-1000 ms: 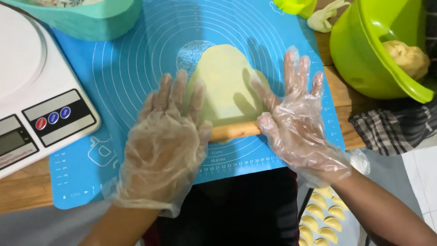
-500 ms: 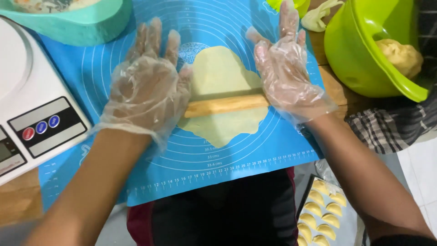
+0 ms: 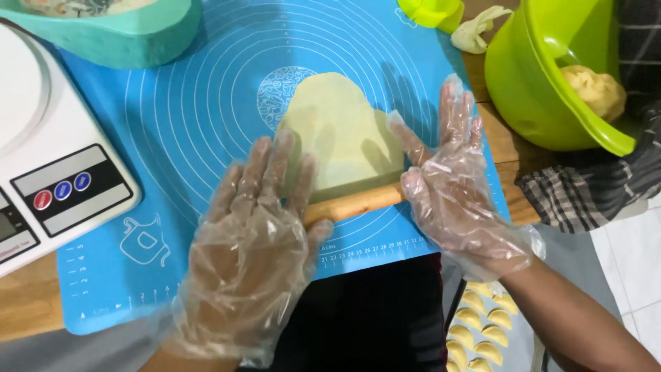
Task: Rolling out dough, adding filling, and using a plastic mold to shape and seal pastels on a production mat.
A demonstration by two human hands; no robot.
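I see rolling pin crosswise at near edge of dough sheet; left hand, right hand flat, fingers spread, pressing its ends.

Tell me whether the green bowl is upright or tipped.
Tipped: the green bowl leans on its side, its opening facing right, with a dough lump inside.

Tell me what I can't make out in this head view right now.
- Rolling pin: both ends hidden under the gloved left hand and right hand.
- Dough sheet: near edge hidden by pin and left fingers.
- Scale: cut off by the left edge.
- Teal bowl: contents cut off at the top.
- Tray of shaped pastries: cut off at the bottom.
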